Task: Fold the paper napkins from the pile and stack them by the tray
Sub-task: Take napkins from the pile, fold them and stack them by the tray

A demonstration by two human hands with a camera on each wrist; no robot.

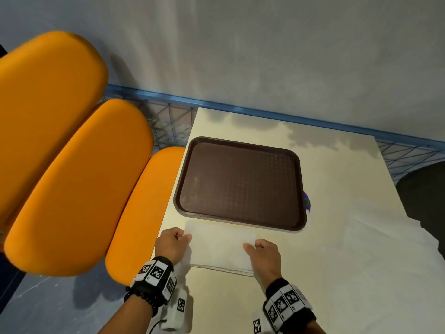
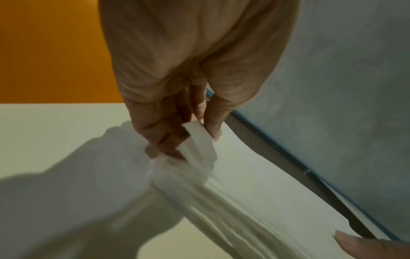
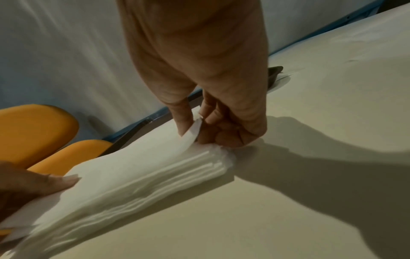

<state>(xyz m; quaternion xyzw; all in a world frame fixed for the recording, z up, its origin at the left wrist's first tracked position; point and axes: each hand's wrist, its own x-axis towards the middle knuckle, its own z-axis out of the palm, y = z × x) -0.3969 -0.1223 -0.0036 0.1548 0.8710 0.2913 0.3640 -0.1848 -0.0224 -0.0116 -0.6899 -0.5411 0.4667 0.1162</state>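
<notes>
From the head view, I see the napkin pile [image 1: 221,247] lying on the cream table [image 1: 337,237], just in front of the near rim of the brown tray [image 1: 240,184]. Its long axis runs left to right, parallel to that rim. My left hand [image 1: 171,244] is at the left short end and my right hand [image 1: 263,255] at the right short end, so both are equally near, one on each side. Orange seats [image 1: 72,165] stand to the left of the table.

In the left wrist view, the left hand [image 2: 177,122] pinches the corner of the top napkin [image 2: 195,138] between thumb and fingers, and this corner is lifted a little above the layers below. The tray edge [image 2: 288,166] passes just behind.

In the right wrist view, the right hand [image 3: 210,122] pinches the opposite corner of the same top sheet [image 3: 193,133] in the same way; the stacked layers [image 3: 155,184] stay flat under it.

I judge the next move must take this sheet up evenly at both ends, because the fold line will follow the long axis between my hands.
</notes>
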